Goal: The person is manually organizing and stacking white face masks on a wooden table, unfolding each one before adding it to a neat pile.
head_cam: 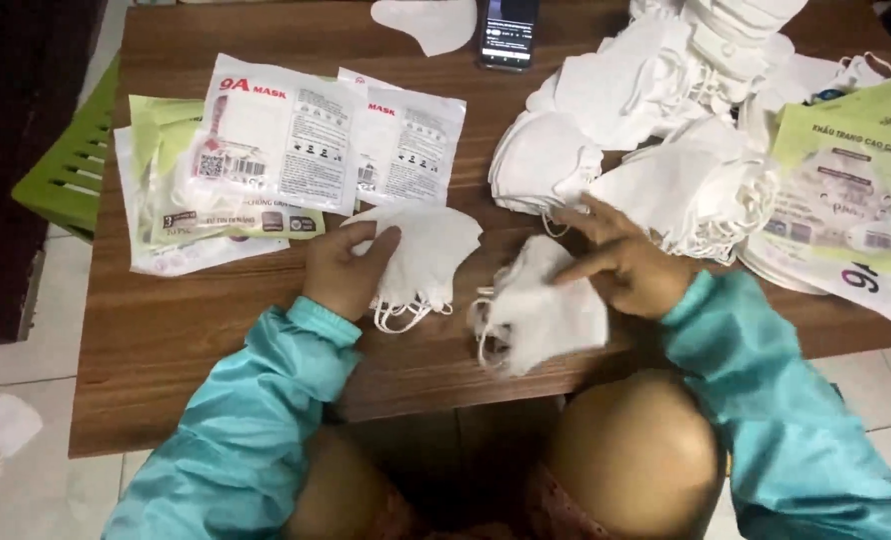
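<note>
Masks, white and folded, lie in two small stacks at the centre of the frame on a brown wooden table [166,330] above a pale tiled floor [26,400]. The left stack [421,250] runs upper left to lower right, ear loops hanging toward the bottom; left hand [346,270] grips its edge, fingers curled together. The right stack [541,310] points its narrow end up; right hand [621,262] rests on it, fingers spread. Printed pouches [286,140] lie upper left, a loose mask heap [666,110] upper right.
</note>
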